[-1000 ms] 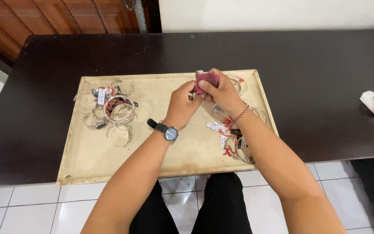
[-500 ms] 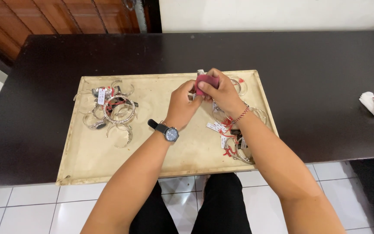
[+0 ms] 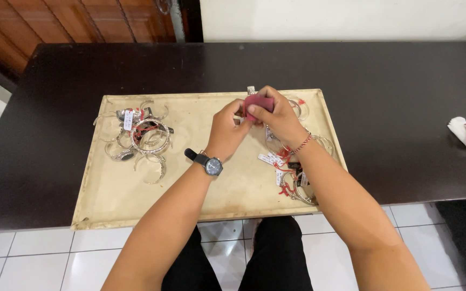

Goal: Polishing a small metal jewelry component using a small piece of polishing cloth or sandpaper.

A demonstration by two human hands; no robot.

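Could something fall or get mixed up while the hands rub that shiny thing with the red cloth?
Maybe. The right hand and left hand work with the dark red cloth right above a pile of tagged bracelets, so a forearm could nudge them together or tangle their red strings. That pile lies close to the tray's front edge, and the tray reaches the table's edge, so a bumped bracelet might slide off to the floor.

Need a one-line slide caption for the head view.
Both hands, left hand and right hand, work a small pink cloth above a beige tray strewn with tagged silver bangles.
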